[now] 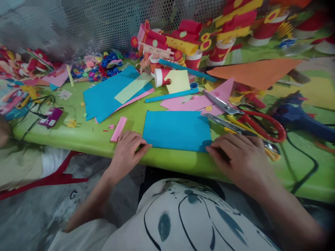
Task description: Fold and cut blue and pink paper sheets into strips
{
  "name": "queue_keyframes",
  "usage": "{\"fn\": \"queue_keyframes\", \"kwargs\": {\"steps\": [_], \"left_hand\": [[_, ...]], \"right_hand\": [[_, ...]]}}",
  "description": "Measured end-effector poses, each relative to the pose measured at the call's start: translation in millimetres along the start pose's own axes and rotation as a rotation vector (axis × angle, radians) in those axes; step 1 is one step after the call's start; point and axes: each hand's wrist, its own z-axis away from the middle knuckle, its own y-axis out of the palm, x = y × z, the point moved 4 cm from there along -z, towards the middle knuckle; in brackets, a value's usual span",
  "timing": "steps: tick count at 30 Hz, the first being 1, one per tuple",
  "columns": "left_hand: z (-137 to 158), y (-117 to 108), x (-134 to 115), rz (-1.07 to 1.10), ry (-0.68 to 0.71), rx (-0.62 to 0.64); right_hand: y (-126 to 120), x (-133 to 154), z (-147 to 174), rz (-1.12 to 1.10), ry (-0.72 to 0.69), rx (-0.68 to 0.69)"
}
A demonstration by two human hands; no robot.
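A blue rectangular craft sheet [176, 130], paper or thin foam, lies flat at the table's front edge, right in front of me. My left hand [128, 149] is closed at its near left corner, thumb tip against the edge. At the near right corner, my right hand [237, 157] pinches the sheet between thumb and curled fingers. A small pink roll [119, 129] lies just beyond my left fingers. Beyond my right hand are a grey utility knife [227, 124] and open scissors with red handles [272, 127].
More blue sheets [110, 92] lie behind at left, with a pale green strip [134, 87] on top. Paper-cup models [221, 52] line the back by a perforated panel [110, 28]. A blue glue gun [300, 113] with a cord lies right. Another person's sleeve [21, 167] shows left.
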Motion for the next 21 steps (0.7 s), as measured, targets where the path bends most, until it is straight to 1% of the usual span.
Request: {"fn": "queue_keyframes", "kwargs": {"steps": [3,6,10,16,21], "left_hand": [[-1.5,0.0,2.3,0.002,-0.111,-0.008],[-2.8,-0.8,2.7,0.006,-0.179,-0.019],[-2.9,0.0,2.4,0.021,-0.227,-0.014],[4.1,-3.3,-3.4,0.013,-0.246,-0.048],[11.3,-7.0,-10.3,0.026,-0.293,-0.031]], "right_hand": [[1.4,1.1,1.5,0.049,0.005,0.01],[2.6,1.9,4.3,0.087,-0.003,0.019],[4.7,1.4,7.3,0.096,0.003,0.013],[5.7,3.4,7.9,0.125,-0.013,-0.044],[6.3,3.6,8.6,0.152,-0.022,-0.033]]}}
